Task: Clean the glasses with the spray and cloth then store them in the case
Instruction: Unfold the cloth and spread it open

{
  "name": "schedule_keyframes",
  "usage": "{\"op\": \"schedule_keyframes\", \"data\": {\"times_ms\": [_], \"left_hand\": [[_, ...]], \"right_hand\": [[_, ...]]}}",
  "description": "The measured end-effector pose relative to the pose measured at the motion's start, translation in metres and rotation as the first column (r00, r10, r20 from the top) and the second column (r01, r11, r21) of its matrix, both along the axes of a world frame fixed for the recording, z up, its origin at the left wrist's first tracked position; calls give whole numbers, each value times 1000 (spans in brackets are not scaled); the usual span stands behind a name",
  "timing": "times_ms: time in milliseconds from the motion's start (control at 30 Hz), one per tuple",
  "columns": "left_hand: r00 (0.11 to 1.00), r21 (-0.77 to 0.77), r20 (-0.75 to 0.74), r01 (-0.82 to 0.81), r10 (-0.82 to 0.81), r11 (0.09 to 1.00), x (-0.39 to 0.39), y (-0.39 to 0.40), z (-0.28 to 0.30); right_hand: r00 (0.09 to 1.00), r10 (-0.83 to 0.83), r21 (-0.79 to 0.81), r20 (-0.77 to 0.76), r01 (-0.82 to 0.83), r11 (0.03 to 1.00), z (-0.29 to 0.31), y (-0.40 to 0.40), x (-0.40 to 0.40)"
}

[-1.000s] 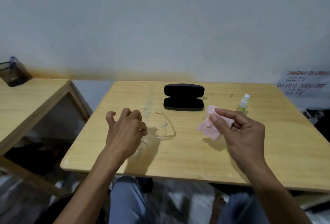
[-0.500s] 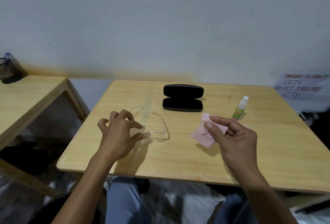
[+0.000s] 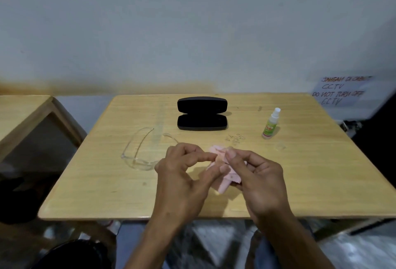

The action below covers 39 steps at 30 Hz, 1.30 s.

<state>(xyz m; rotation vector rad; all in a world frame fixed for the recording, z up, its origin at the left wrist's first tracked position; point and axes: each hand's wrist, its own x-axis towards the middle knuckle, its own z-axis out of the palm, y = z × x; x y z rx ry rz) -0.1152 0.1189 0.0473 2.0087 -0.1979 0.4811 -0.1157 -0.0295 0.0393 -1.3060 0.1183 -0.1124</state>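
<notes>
The glasses were clear, all-transparent plastic, faint against the pale wood of the table. They lay on the table with both temples unfolded, the lens front nearest the person and the temples reaching away toward the wall, so the frame's long axis ran roughly left to right, slanted a little. No hand touched them; the right end of the lens front lay just beside the left hand.

The pink cloth was bunched between the two hands, above the table's near middle. The right hand curled around it, thumb pressed on its upper edge. The left hand's thumb and forefinger pinched at the cloth's left side, the other fingers loosely bent.

Beyond the hands, the black case stood open near the far edge, lid raised toward the wall, its long axis left to right. Its dark inside showed nothing in it. To the right of the case, well apart from the glasses, the small spray bottle stood upright, leaning slightly in the wide-angle view, with a white cap and a green label.

A handwritten paper sign about CCTV hung on the wall at far right.
</notes>
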Motion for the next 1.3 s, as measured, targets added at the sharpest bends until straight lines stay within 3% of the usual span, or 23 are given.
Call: {"op": "schedule_keyframes", "data": {"times_ms": [167, 300, 500, 767, 900, 1100, 1300], "left_hand": [[1000, 7, -25, -4, 5, 1000, 1, -7, -4], [996, -79, -89, -21, 14, 997, 2, -7, -1], [993, -145, -120, -32, 15, 989, 6, 4, 4], [972, -145, -233, -68, 33, 987, 11, 11, 5], [964, -87, -267, -11, -12, 996, 5, 10, 7], [987, -41, -157, 39, -45, 998, 10, 2, 24], [988, -24, -93, 119, -121, 993, 16, -3, 34]], "right_hand": [[998, 17, 21, -62, -16, 1000, -4, -4, 2], [997, 15, 7, -79, -14, 1000, -3, -8, 3], [992, -88, -131, -88, 76, 988, 3, -24, 13], [997, -54, -44, -56, 52, 998, 10, -39, 20], [998, 45, -29, -47, -46, 998, 17, -41, 23], [963, 270, -208, 19, -260, 943, 32, -37, 26], [945, 325, -236, 39, -307, 922, 36, -30, 25]]}}
